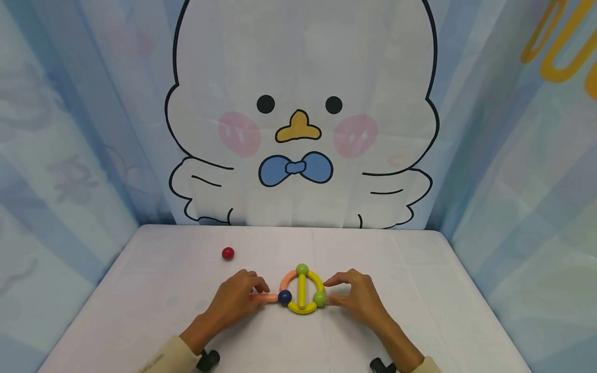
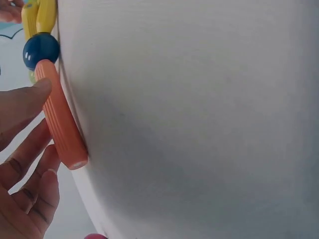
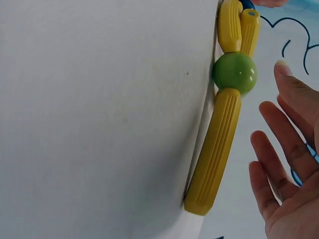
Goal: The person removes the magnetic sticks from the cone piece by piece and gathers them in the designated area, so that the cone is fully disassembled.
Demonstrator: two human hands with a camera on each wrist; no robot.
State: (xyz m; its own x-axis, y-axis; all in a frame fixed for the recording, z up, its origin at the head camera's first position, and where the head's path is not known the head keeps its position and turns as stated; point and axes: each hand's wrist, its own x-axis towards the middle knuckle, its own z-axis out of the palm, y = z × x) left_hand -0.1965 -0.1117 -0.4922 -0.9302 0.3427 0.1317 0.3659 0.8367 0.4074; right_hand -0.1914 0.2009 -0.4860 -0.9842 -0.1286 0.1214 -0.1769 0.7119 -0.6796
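A ring of magnetic rods and balls lies flat on the table. It has an orange curved rod (image 1: 286,280), yellow curved rods (image 1: 318,280), green balls (image 1: 302,269) and a dark blue ball (image 1: 285,297). A straight yellow rod (image 1: 301,290) crosses its middle. An orange rod (image 2: 62,117) reaches left from the blue ball; my left hand (image 1: 239,296) pinches it between thumb and fingers. On the right, my right hand (image 1: 356,298) is beside the right green ball (image 3: 234,73), fingers spread apart. From that ball a yellow rod (image 3: 213,154) extends in the right wrist view.
A single red ball (image 1: 228,253) sits on the white table (image 1: 396,259), behind my left hand. Beyond the table's far edge hangs a cloth backdrop (image 1: 298,67) with a cartoon bird, and patterned curtains (image 1: 522,181) flank both sides.
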